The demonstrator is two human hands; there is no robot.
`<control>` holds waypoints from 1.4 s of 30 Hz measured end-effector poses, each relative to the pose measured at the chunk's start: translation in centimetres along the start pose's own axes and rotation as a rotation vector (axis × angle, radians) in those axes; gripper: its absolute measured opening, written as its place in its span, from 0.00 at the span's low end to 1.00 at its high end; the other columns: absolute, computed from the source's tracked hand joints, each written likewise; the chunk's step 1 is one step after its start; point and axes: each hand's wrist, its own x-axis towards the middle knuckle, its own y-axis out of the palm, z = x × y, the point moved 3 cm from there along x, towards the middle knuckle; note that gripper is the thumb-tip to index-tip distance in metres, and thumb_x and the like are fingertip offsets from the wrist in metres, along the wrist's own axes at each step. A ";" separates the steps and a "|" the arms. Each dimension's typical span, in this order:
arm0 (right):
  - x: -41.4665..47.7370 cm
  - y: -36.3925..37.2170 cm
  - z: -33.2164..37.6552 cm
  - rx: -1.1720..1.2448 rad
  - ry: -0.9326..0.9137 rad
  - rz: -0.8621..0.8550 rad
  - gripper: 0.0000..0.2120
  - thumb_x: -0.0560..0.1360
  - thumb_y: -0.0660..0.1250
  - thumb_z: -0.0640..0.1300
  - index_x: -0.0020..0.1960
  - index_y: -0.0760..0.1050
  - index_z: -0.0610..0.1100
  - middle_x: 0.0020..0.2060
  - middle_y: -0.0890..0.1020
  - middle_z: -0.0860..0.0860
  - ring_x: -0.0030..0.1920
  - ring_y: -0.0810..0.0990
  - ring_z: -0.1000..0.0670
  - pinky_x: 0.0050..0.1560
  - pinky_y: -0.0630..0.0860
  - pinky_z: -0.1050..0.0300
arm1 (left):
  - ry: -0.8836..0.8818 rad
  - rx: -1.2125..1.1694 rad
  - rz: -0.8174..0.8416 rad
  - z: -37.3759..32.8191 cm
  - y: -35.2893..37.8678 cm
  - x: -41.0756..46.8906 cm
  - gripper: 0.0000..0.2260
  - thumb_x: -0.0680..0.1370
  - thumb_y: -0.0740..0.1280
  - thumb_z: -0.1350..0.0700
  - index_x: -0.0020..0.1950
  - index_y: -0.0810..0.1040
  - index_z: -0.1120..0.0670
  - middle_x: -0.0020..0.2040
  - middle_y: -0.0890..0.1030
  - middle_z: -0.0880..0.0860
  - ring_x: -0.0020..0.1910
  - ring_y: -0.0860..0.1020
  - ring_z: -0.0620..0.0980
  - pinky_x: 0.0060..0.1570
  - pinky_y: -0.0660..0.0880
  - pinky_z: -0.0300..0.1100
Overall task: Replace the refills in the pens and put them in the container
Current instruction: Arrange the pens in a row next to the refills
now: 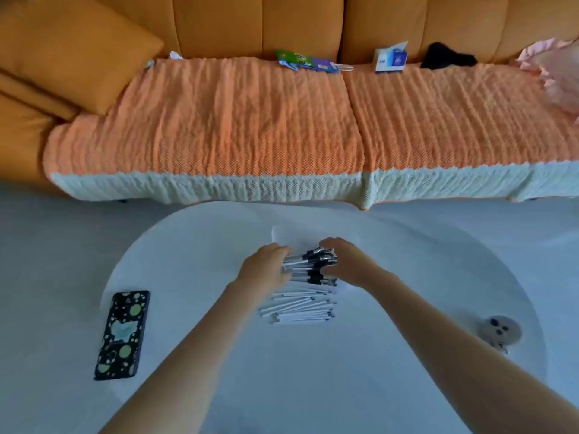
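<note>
Two hands on one bundle, reading from the left: a phone in a black spotted case lies flat at the left edge of the white tabletop, well apart from the action. Next is the left hand, fingers curled onto the left ends of the pens, which sit stacked in the middle of the tabletop with their black clips and caps toward the right. Just nearer than that stack lies a loose row of thin white sticks, refills by my guess, touching the stack's near side. Opposite sits the right hand, fingers bent over the capped ends, so the bundle is squeezed between the two. A pale edge shows just beyond the hands; whether that is the container, I cannot tell. Far right, a small round plush charm sits alone. The step looks like gathering and squaring up the pens, early in the job. To do it well, press evenly from both ends, hold the stack low on the tabletop so none roll off, and keep it apart from the refills so the two lots don't mix.
</note>
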 end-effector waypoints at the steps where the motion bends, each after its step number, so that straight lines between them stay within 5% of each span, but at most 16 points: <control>1: 0.8 1.0 -0.5 -0.016 -0.019 -0.001 0.28 0.73 0.68 0.42 0.71 0.63 0.45 0.67 0.70 0.45 0.66 0.67 0.44 0.65 0.67 0.50 | 0.009 0.008 0.007 0.1 1.0 0.7 0.21 0.78 0.64 0.55 0.71 0.66 0.53 0.67 0.70 0.53 0.65 0.69 0.52 0.57 0.69 0.46; 10: 5.5 5.5 -4.2 -0.159 -0.121 -0.003 0.36 0.70 0.71 0.51 0.72 0.59 0.46 0.72 0.61 0.47 0.70 0.60 0.43 0.69 0.61 0.47 | 0.019 0.049 0.035 1.8 7.0 7.0 0.26 0.74 0.71 0.53 0.70 0.67 0.54 0.65 0.70 0.54 0.65 0.68 0.55 0.60 0.69 0.50; 16: 6.8 6.2 -4.6 -0.397 -0.187 -0.038 0.41 0.70 0.69 0.57 0.75 0.52 0.46 0.71 0.58 0.48 0.70 0.58 0.43 0.68 0.63 0.48 | -0.012 0.137 0.051 1.9 7.3 8.8 0.27 0.69 0.76 0.54 0.61 0.66 0.58 0.60 0.72 0.56 0.57 0.72 0.56 0.44 0.69 0.47; 20: 7.3 6.3 -4.6 -0.488 -0.205 -0.073 0.40 0.69 0.68 0.57 0.74 0.54 0.46 0.69 0.60 0.47 0.67 0.60 0.43 0.67 0.62 0.52 | 0.011 0.335 0.052 1.9 7.9 9.3 0.28 0.70 0.74 0.52 0.64 0.65 0.59 0.61 0.69 0.55 0.59 0.70 0.55 0.48 0.71 0.46; 34: 8.2 6.6 -5.8 -0.443 -0.189 -0.021 0.24 0.69 0.68 0.54 0.60 0.66 0.45 0.53 0.74 0.49 0.53 0.72 0.48 0.50 0.74 0.53 | 0.185 0.418 0.131 1.9 8.2 10.5 0.20 0.72 0.71 0.52 0.60 0.69 0.57 0.55 0.75 0.57 0.52 0.75 0.57 0.40 0.67 0.45; 39: 8.4 6.9 -5.8 -0.498 -0.165 -0.070 0.18 0.69 0.67 0.48 0.55 0.68 0.44 0.49 0.75 0.49 0.48 0.72 0.48 0.39 0.67 0.56 | 0.184 0.395 0.070 1.5 8.1 10.5 0.11 0.74 0.67 0.58 0.55 0.73 0.59 0.55 0.71 0.59 0.55 0.71 0.57 0.43 0.67 0.44; 42: 8.5 6.5 -5.7 -0.493 -0.120 -0.123 0.12 0.69 0.66 0.44 0.49 0.67 0.45 0.42 0.75 0.50 0.40 0.71 0.48 0.37 0.64 0.56 | 0.225 0.471 -0.033 1.3 7.8 10.8 0.11 0.74 0.65 0.60 0.56 0.72 0.59 0.53 0.78 0.58 0.55 0.74 0.58 0.50 0.67 0.45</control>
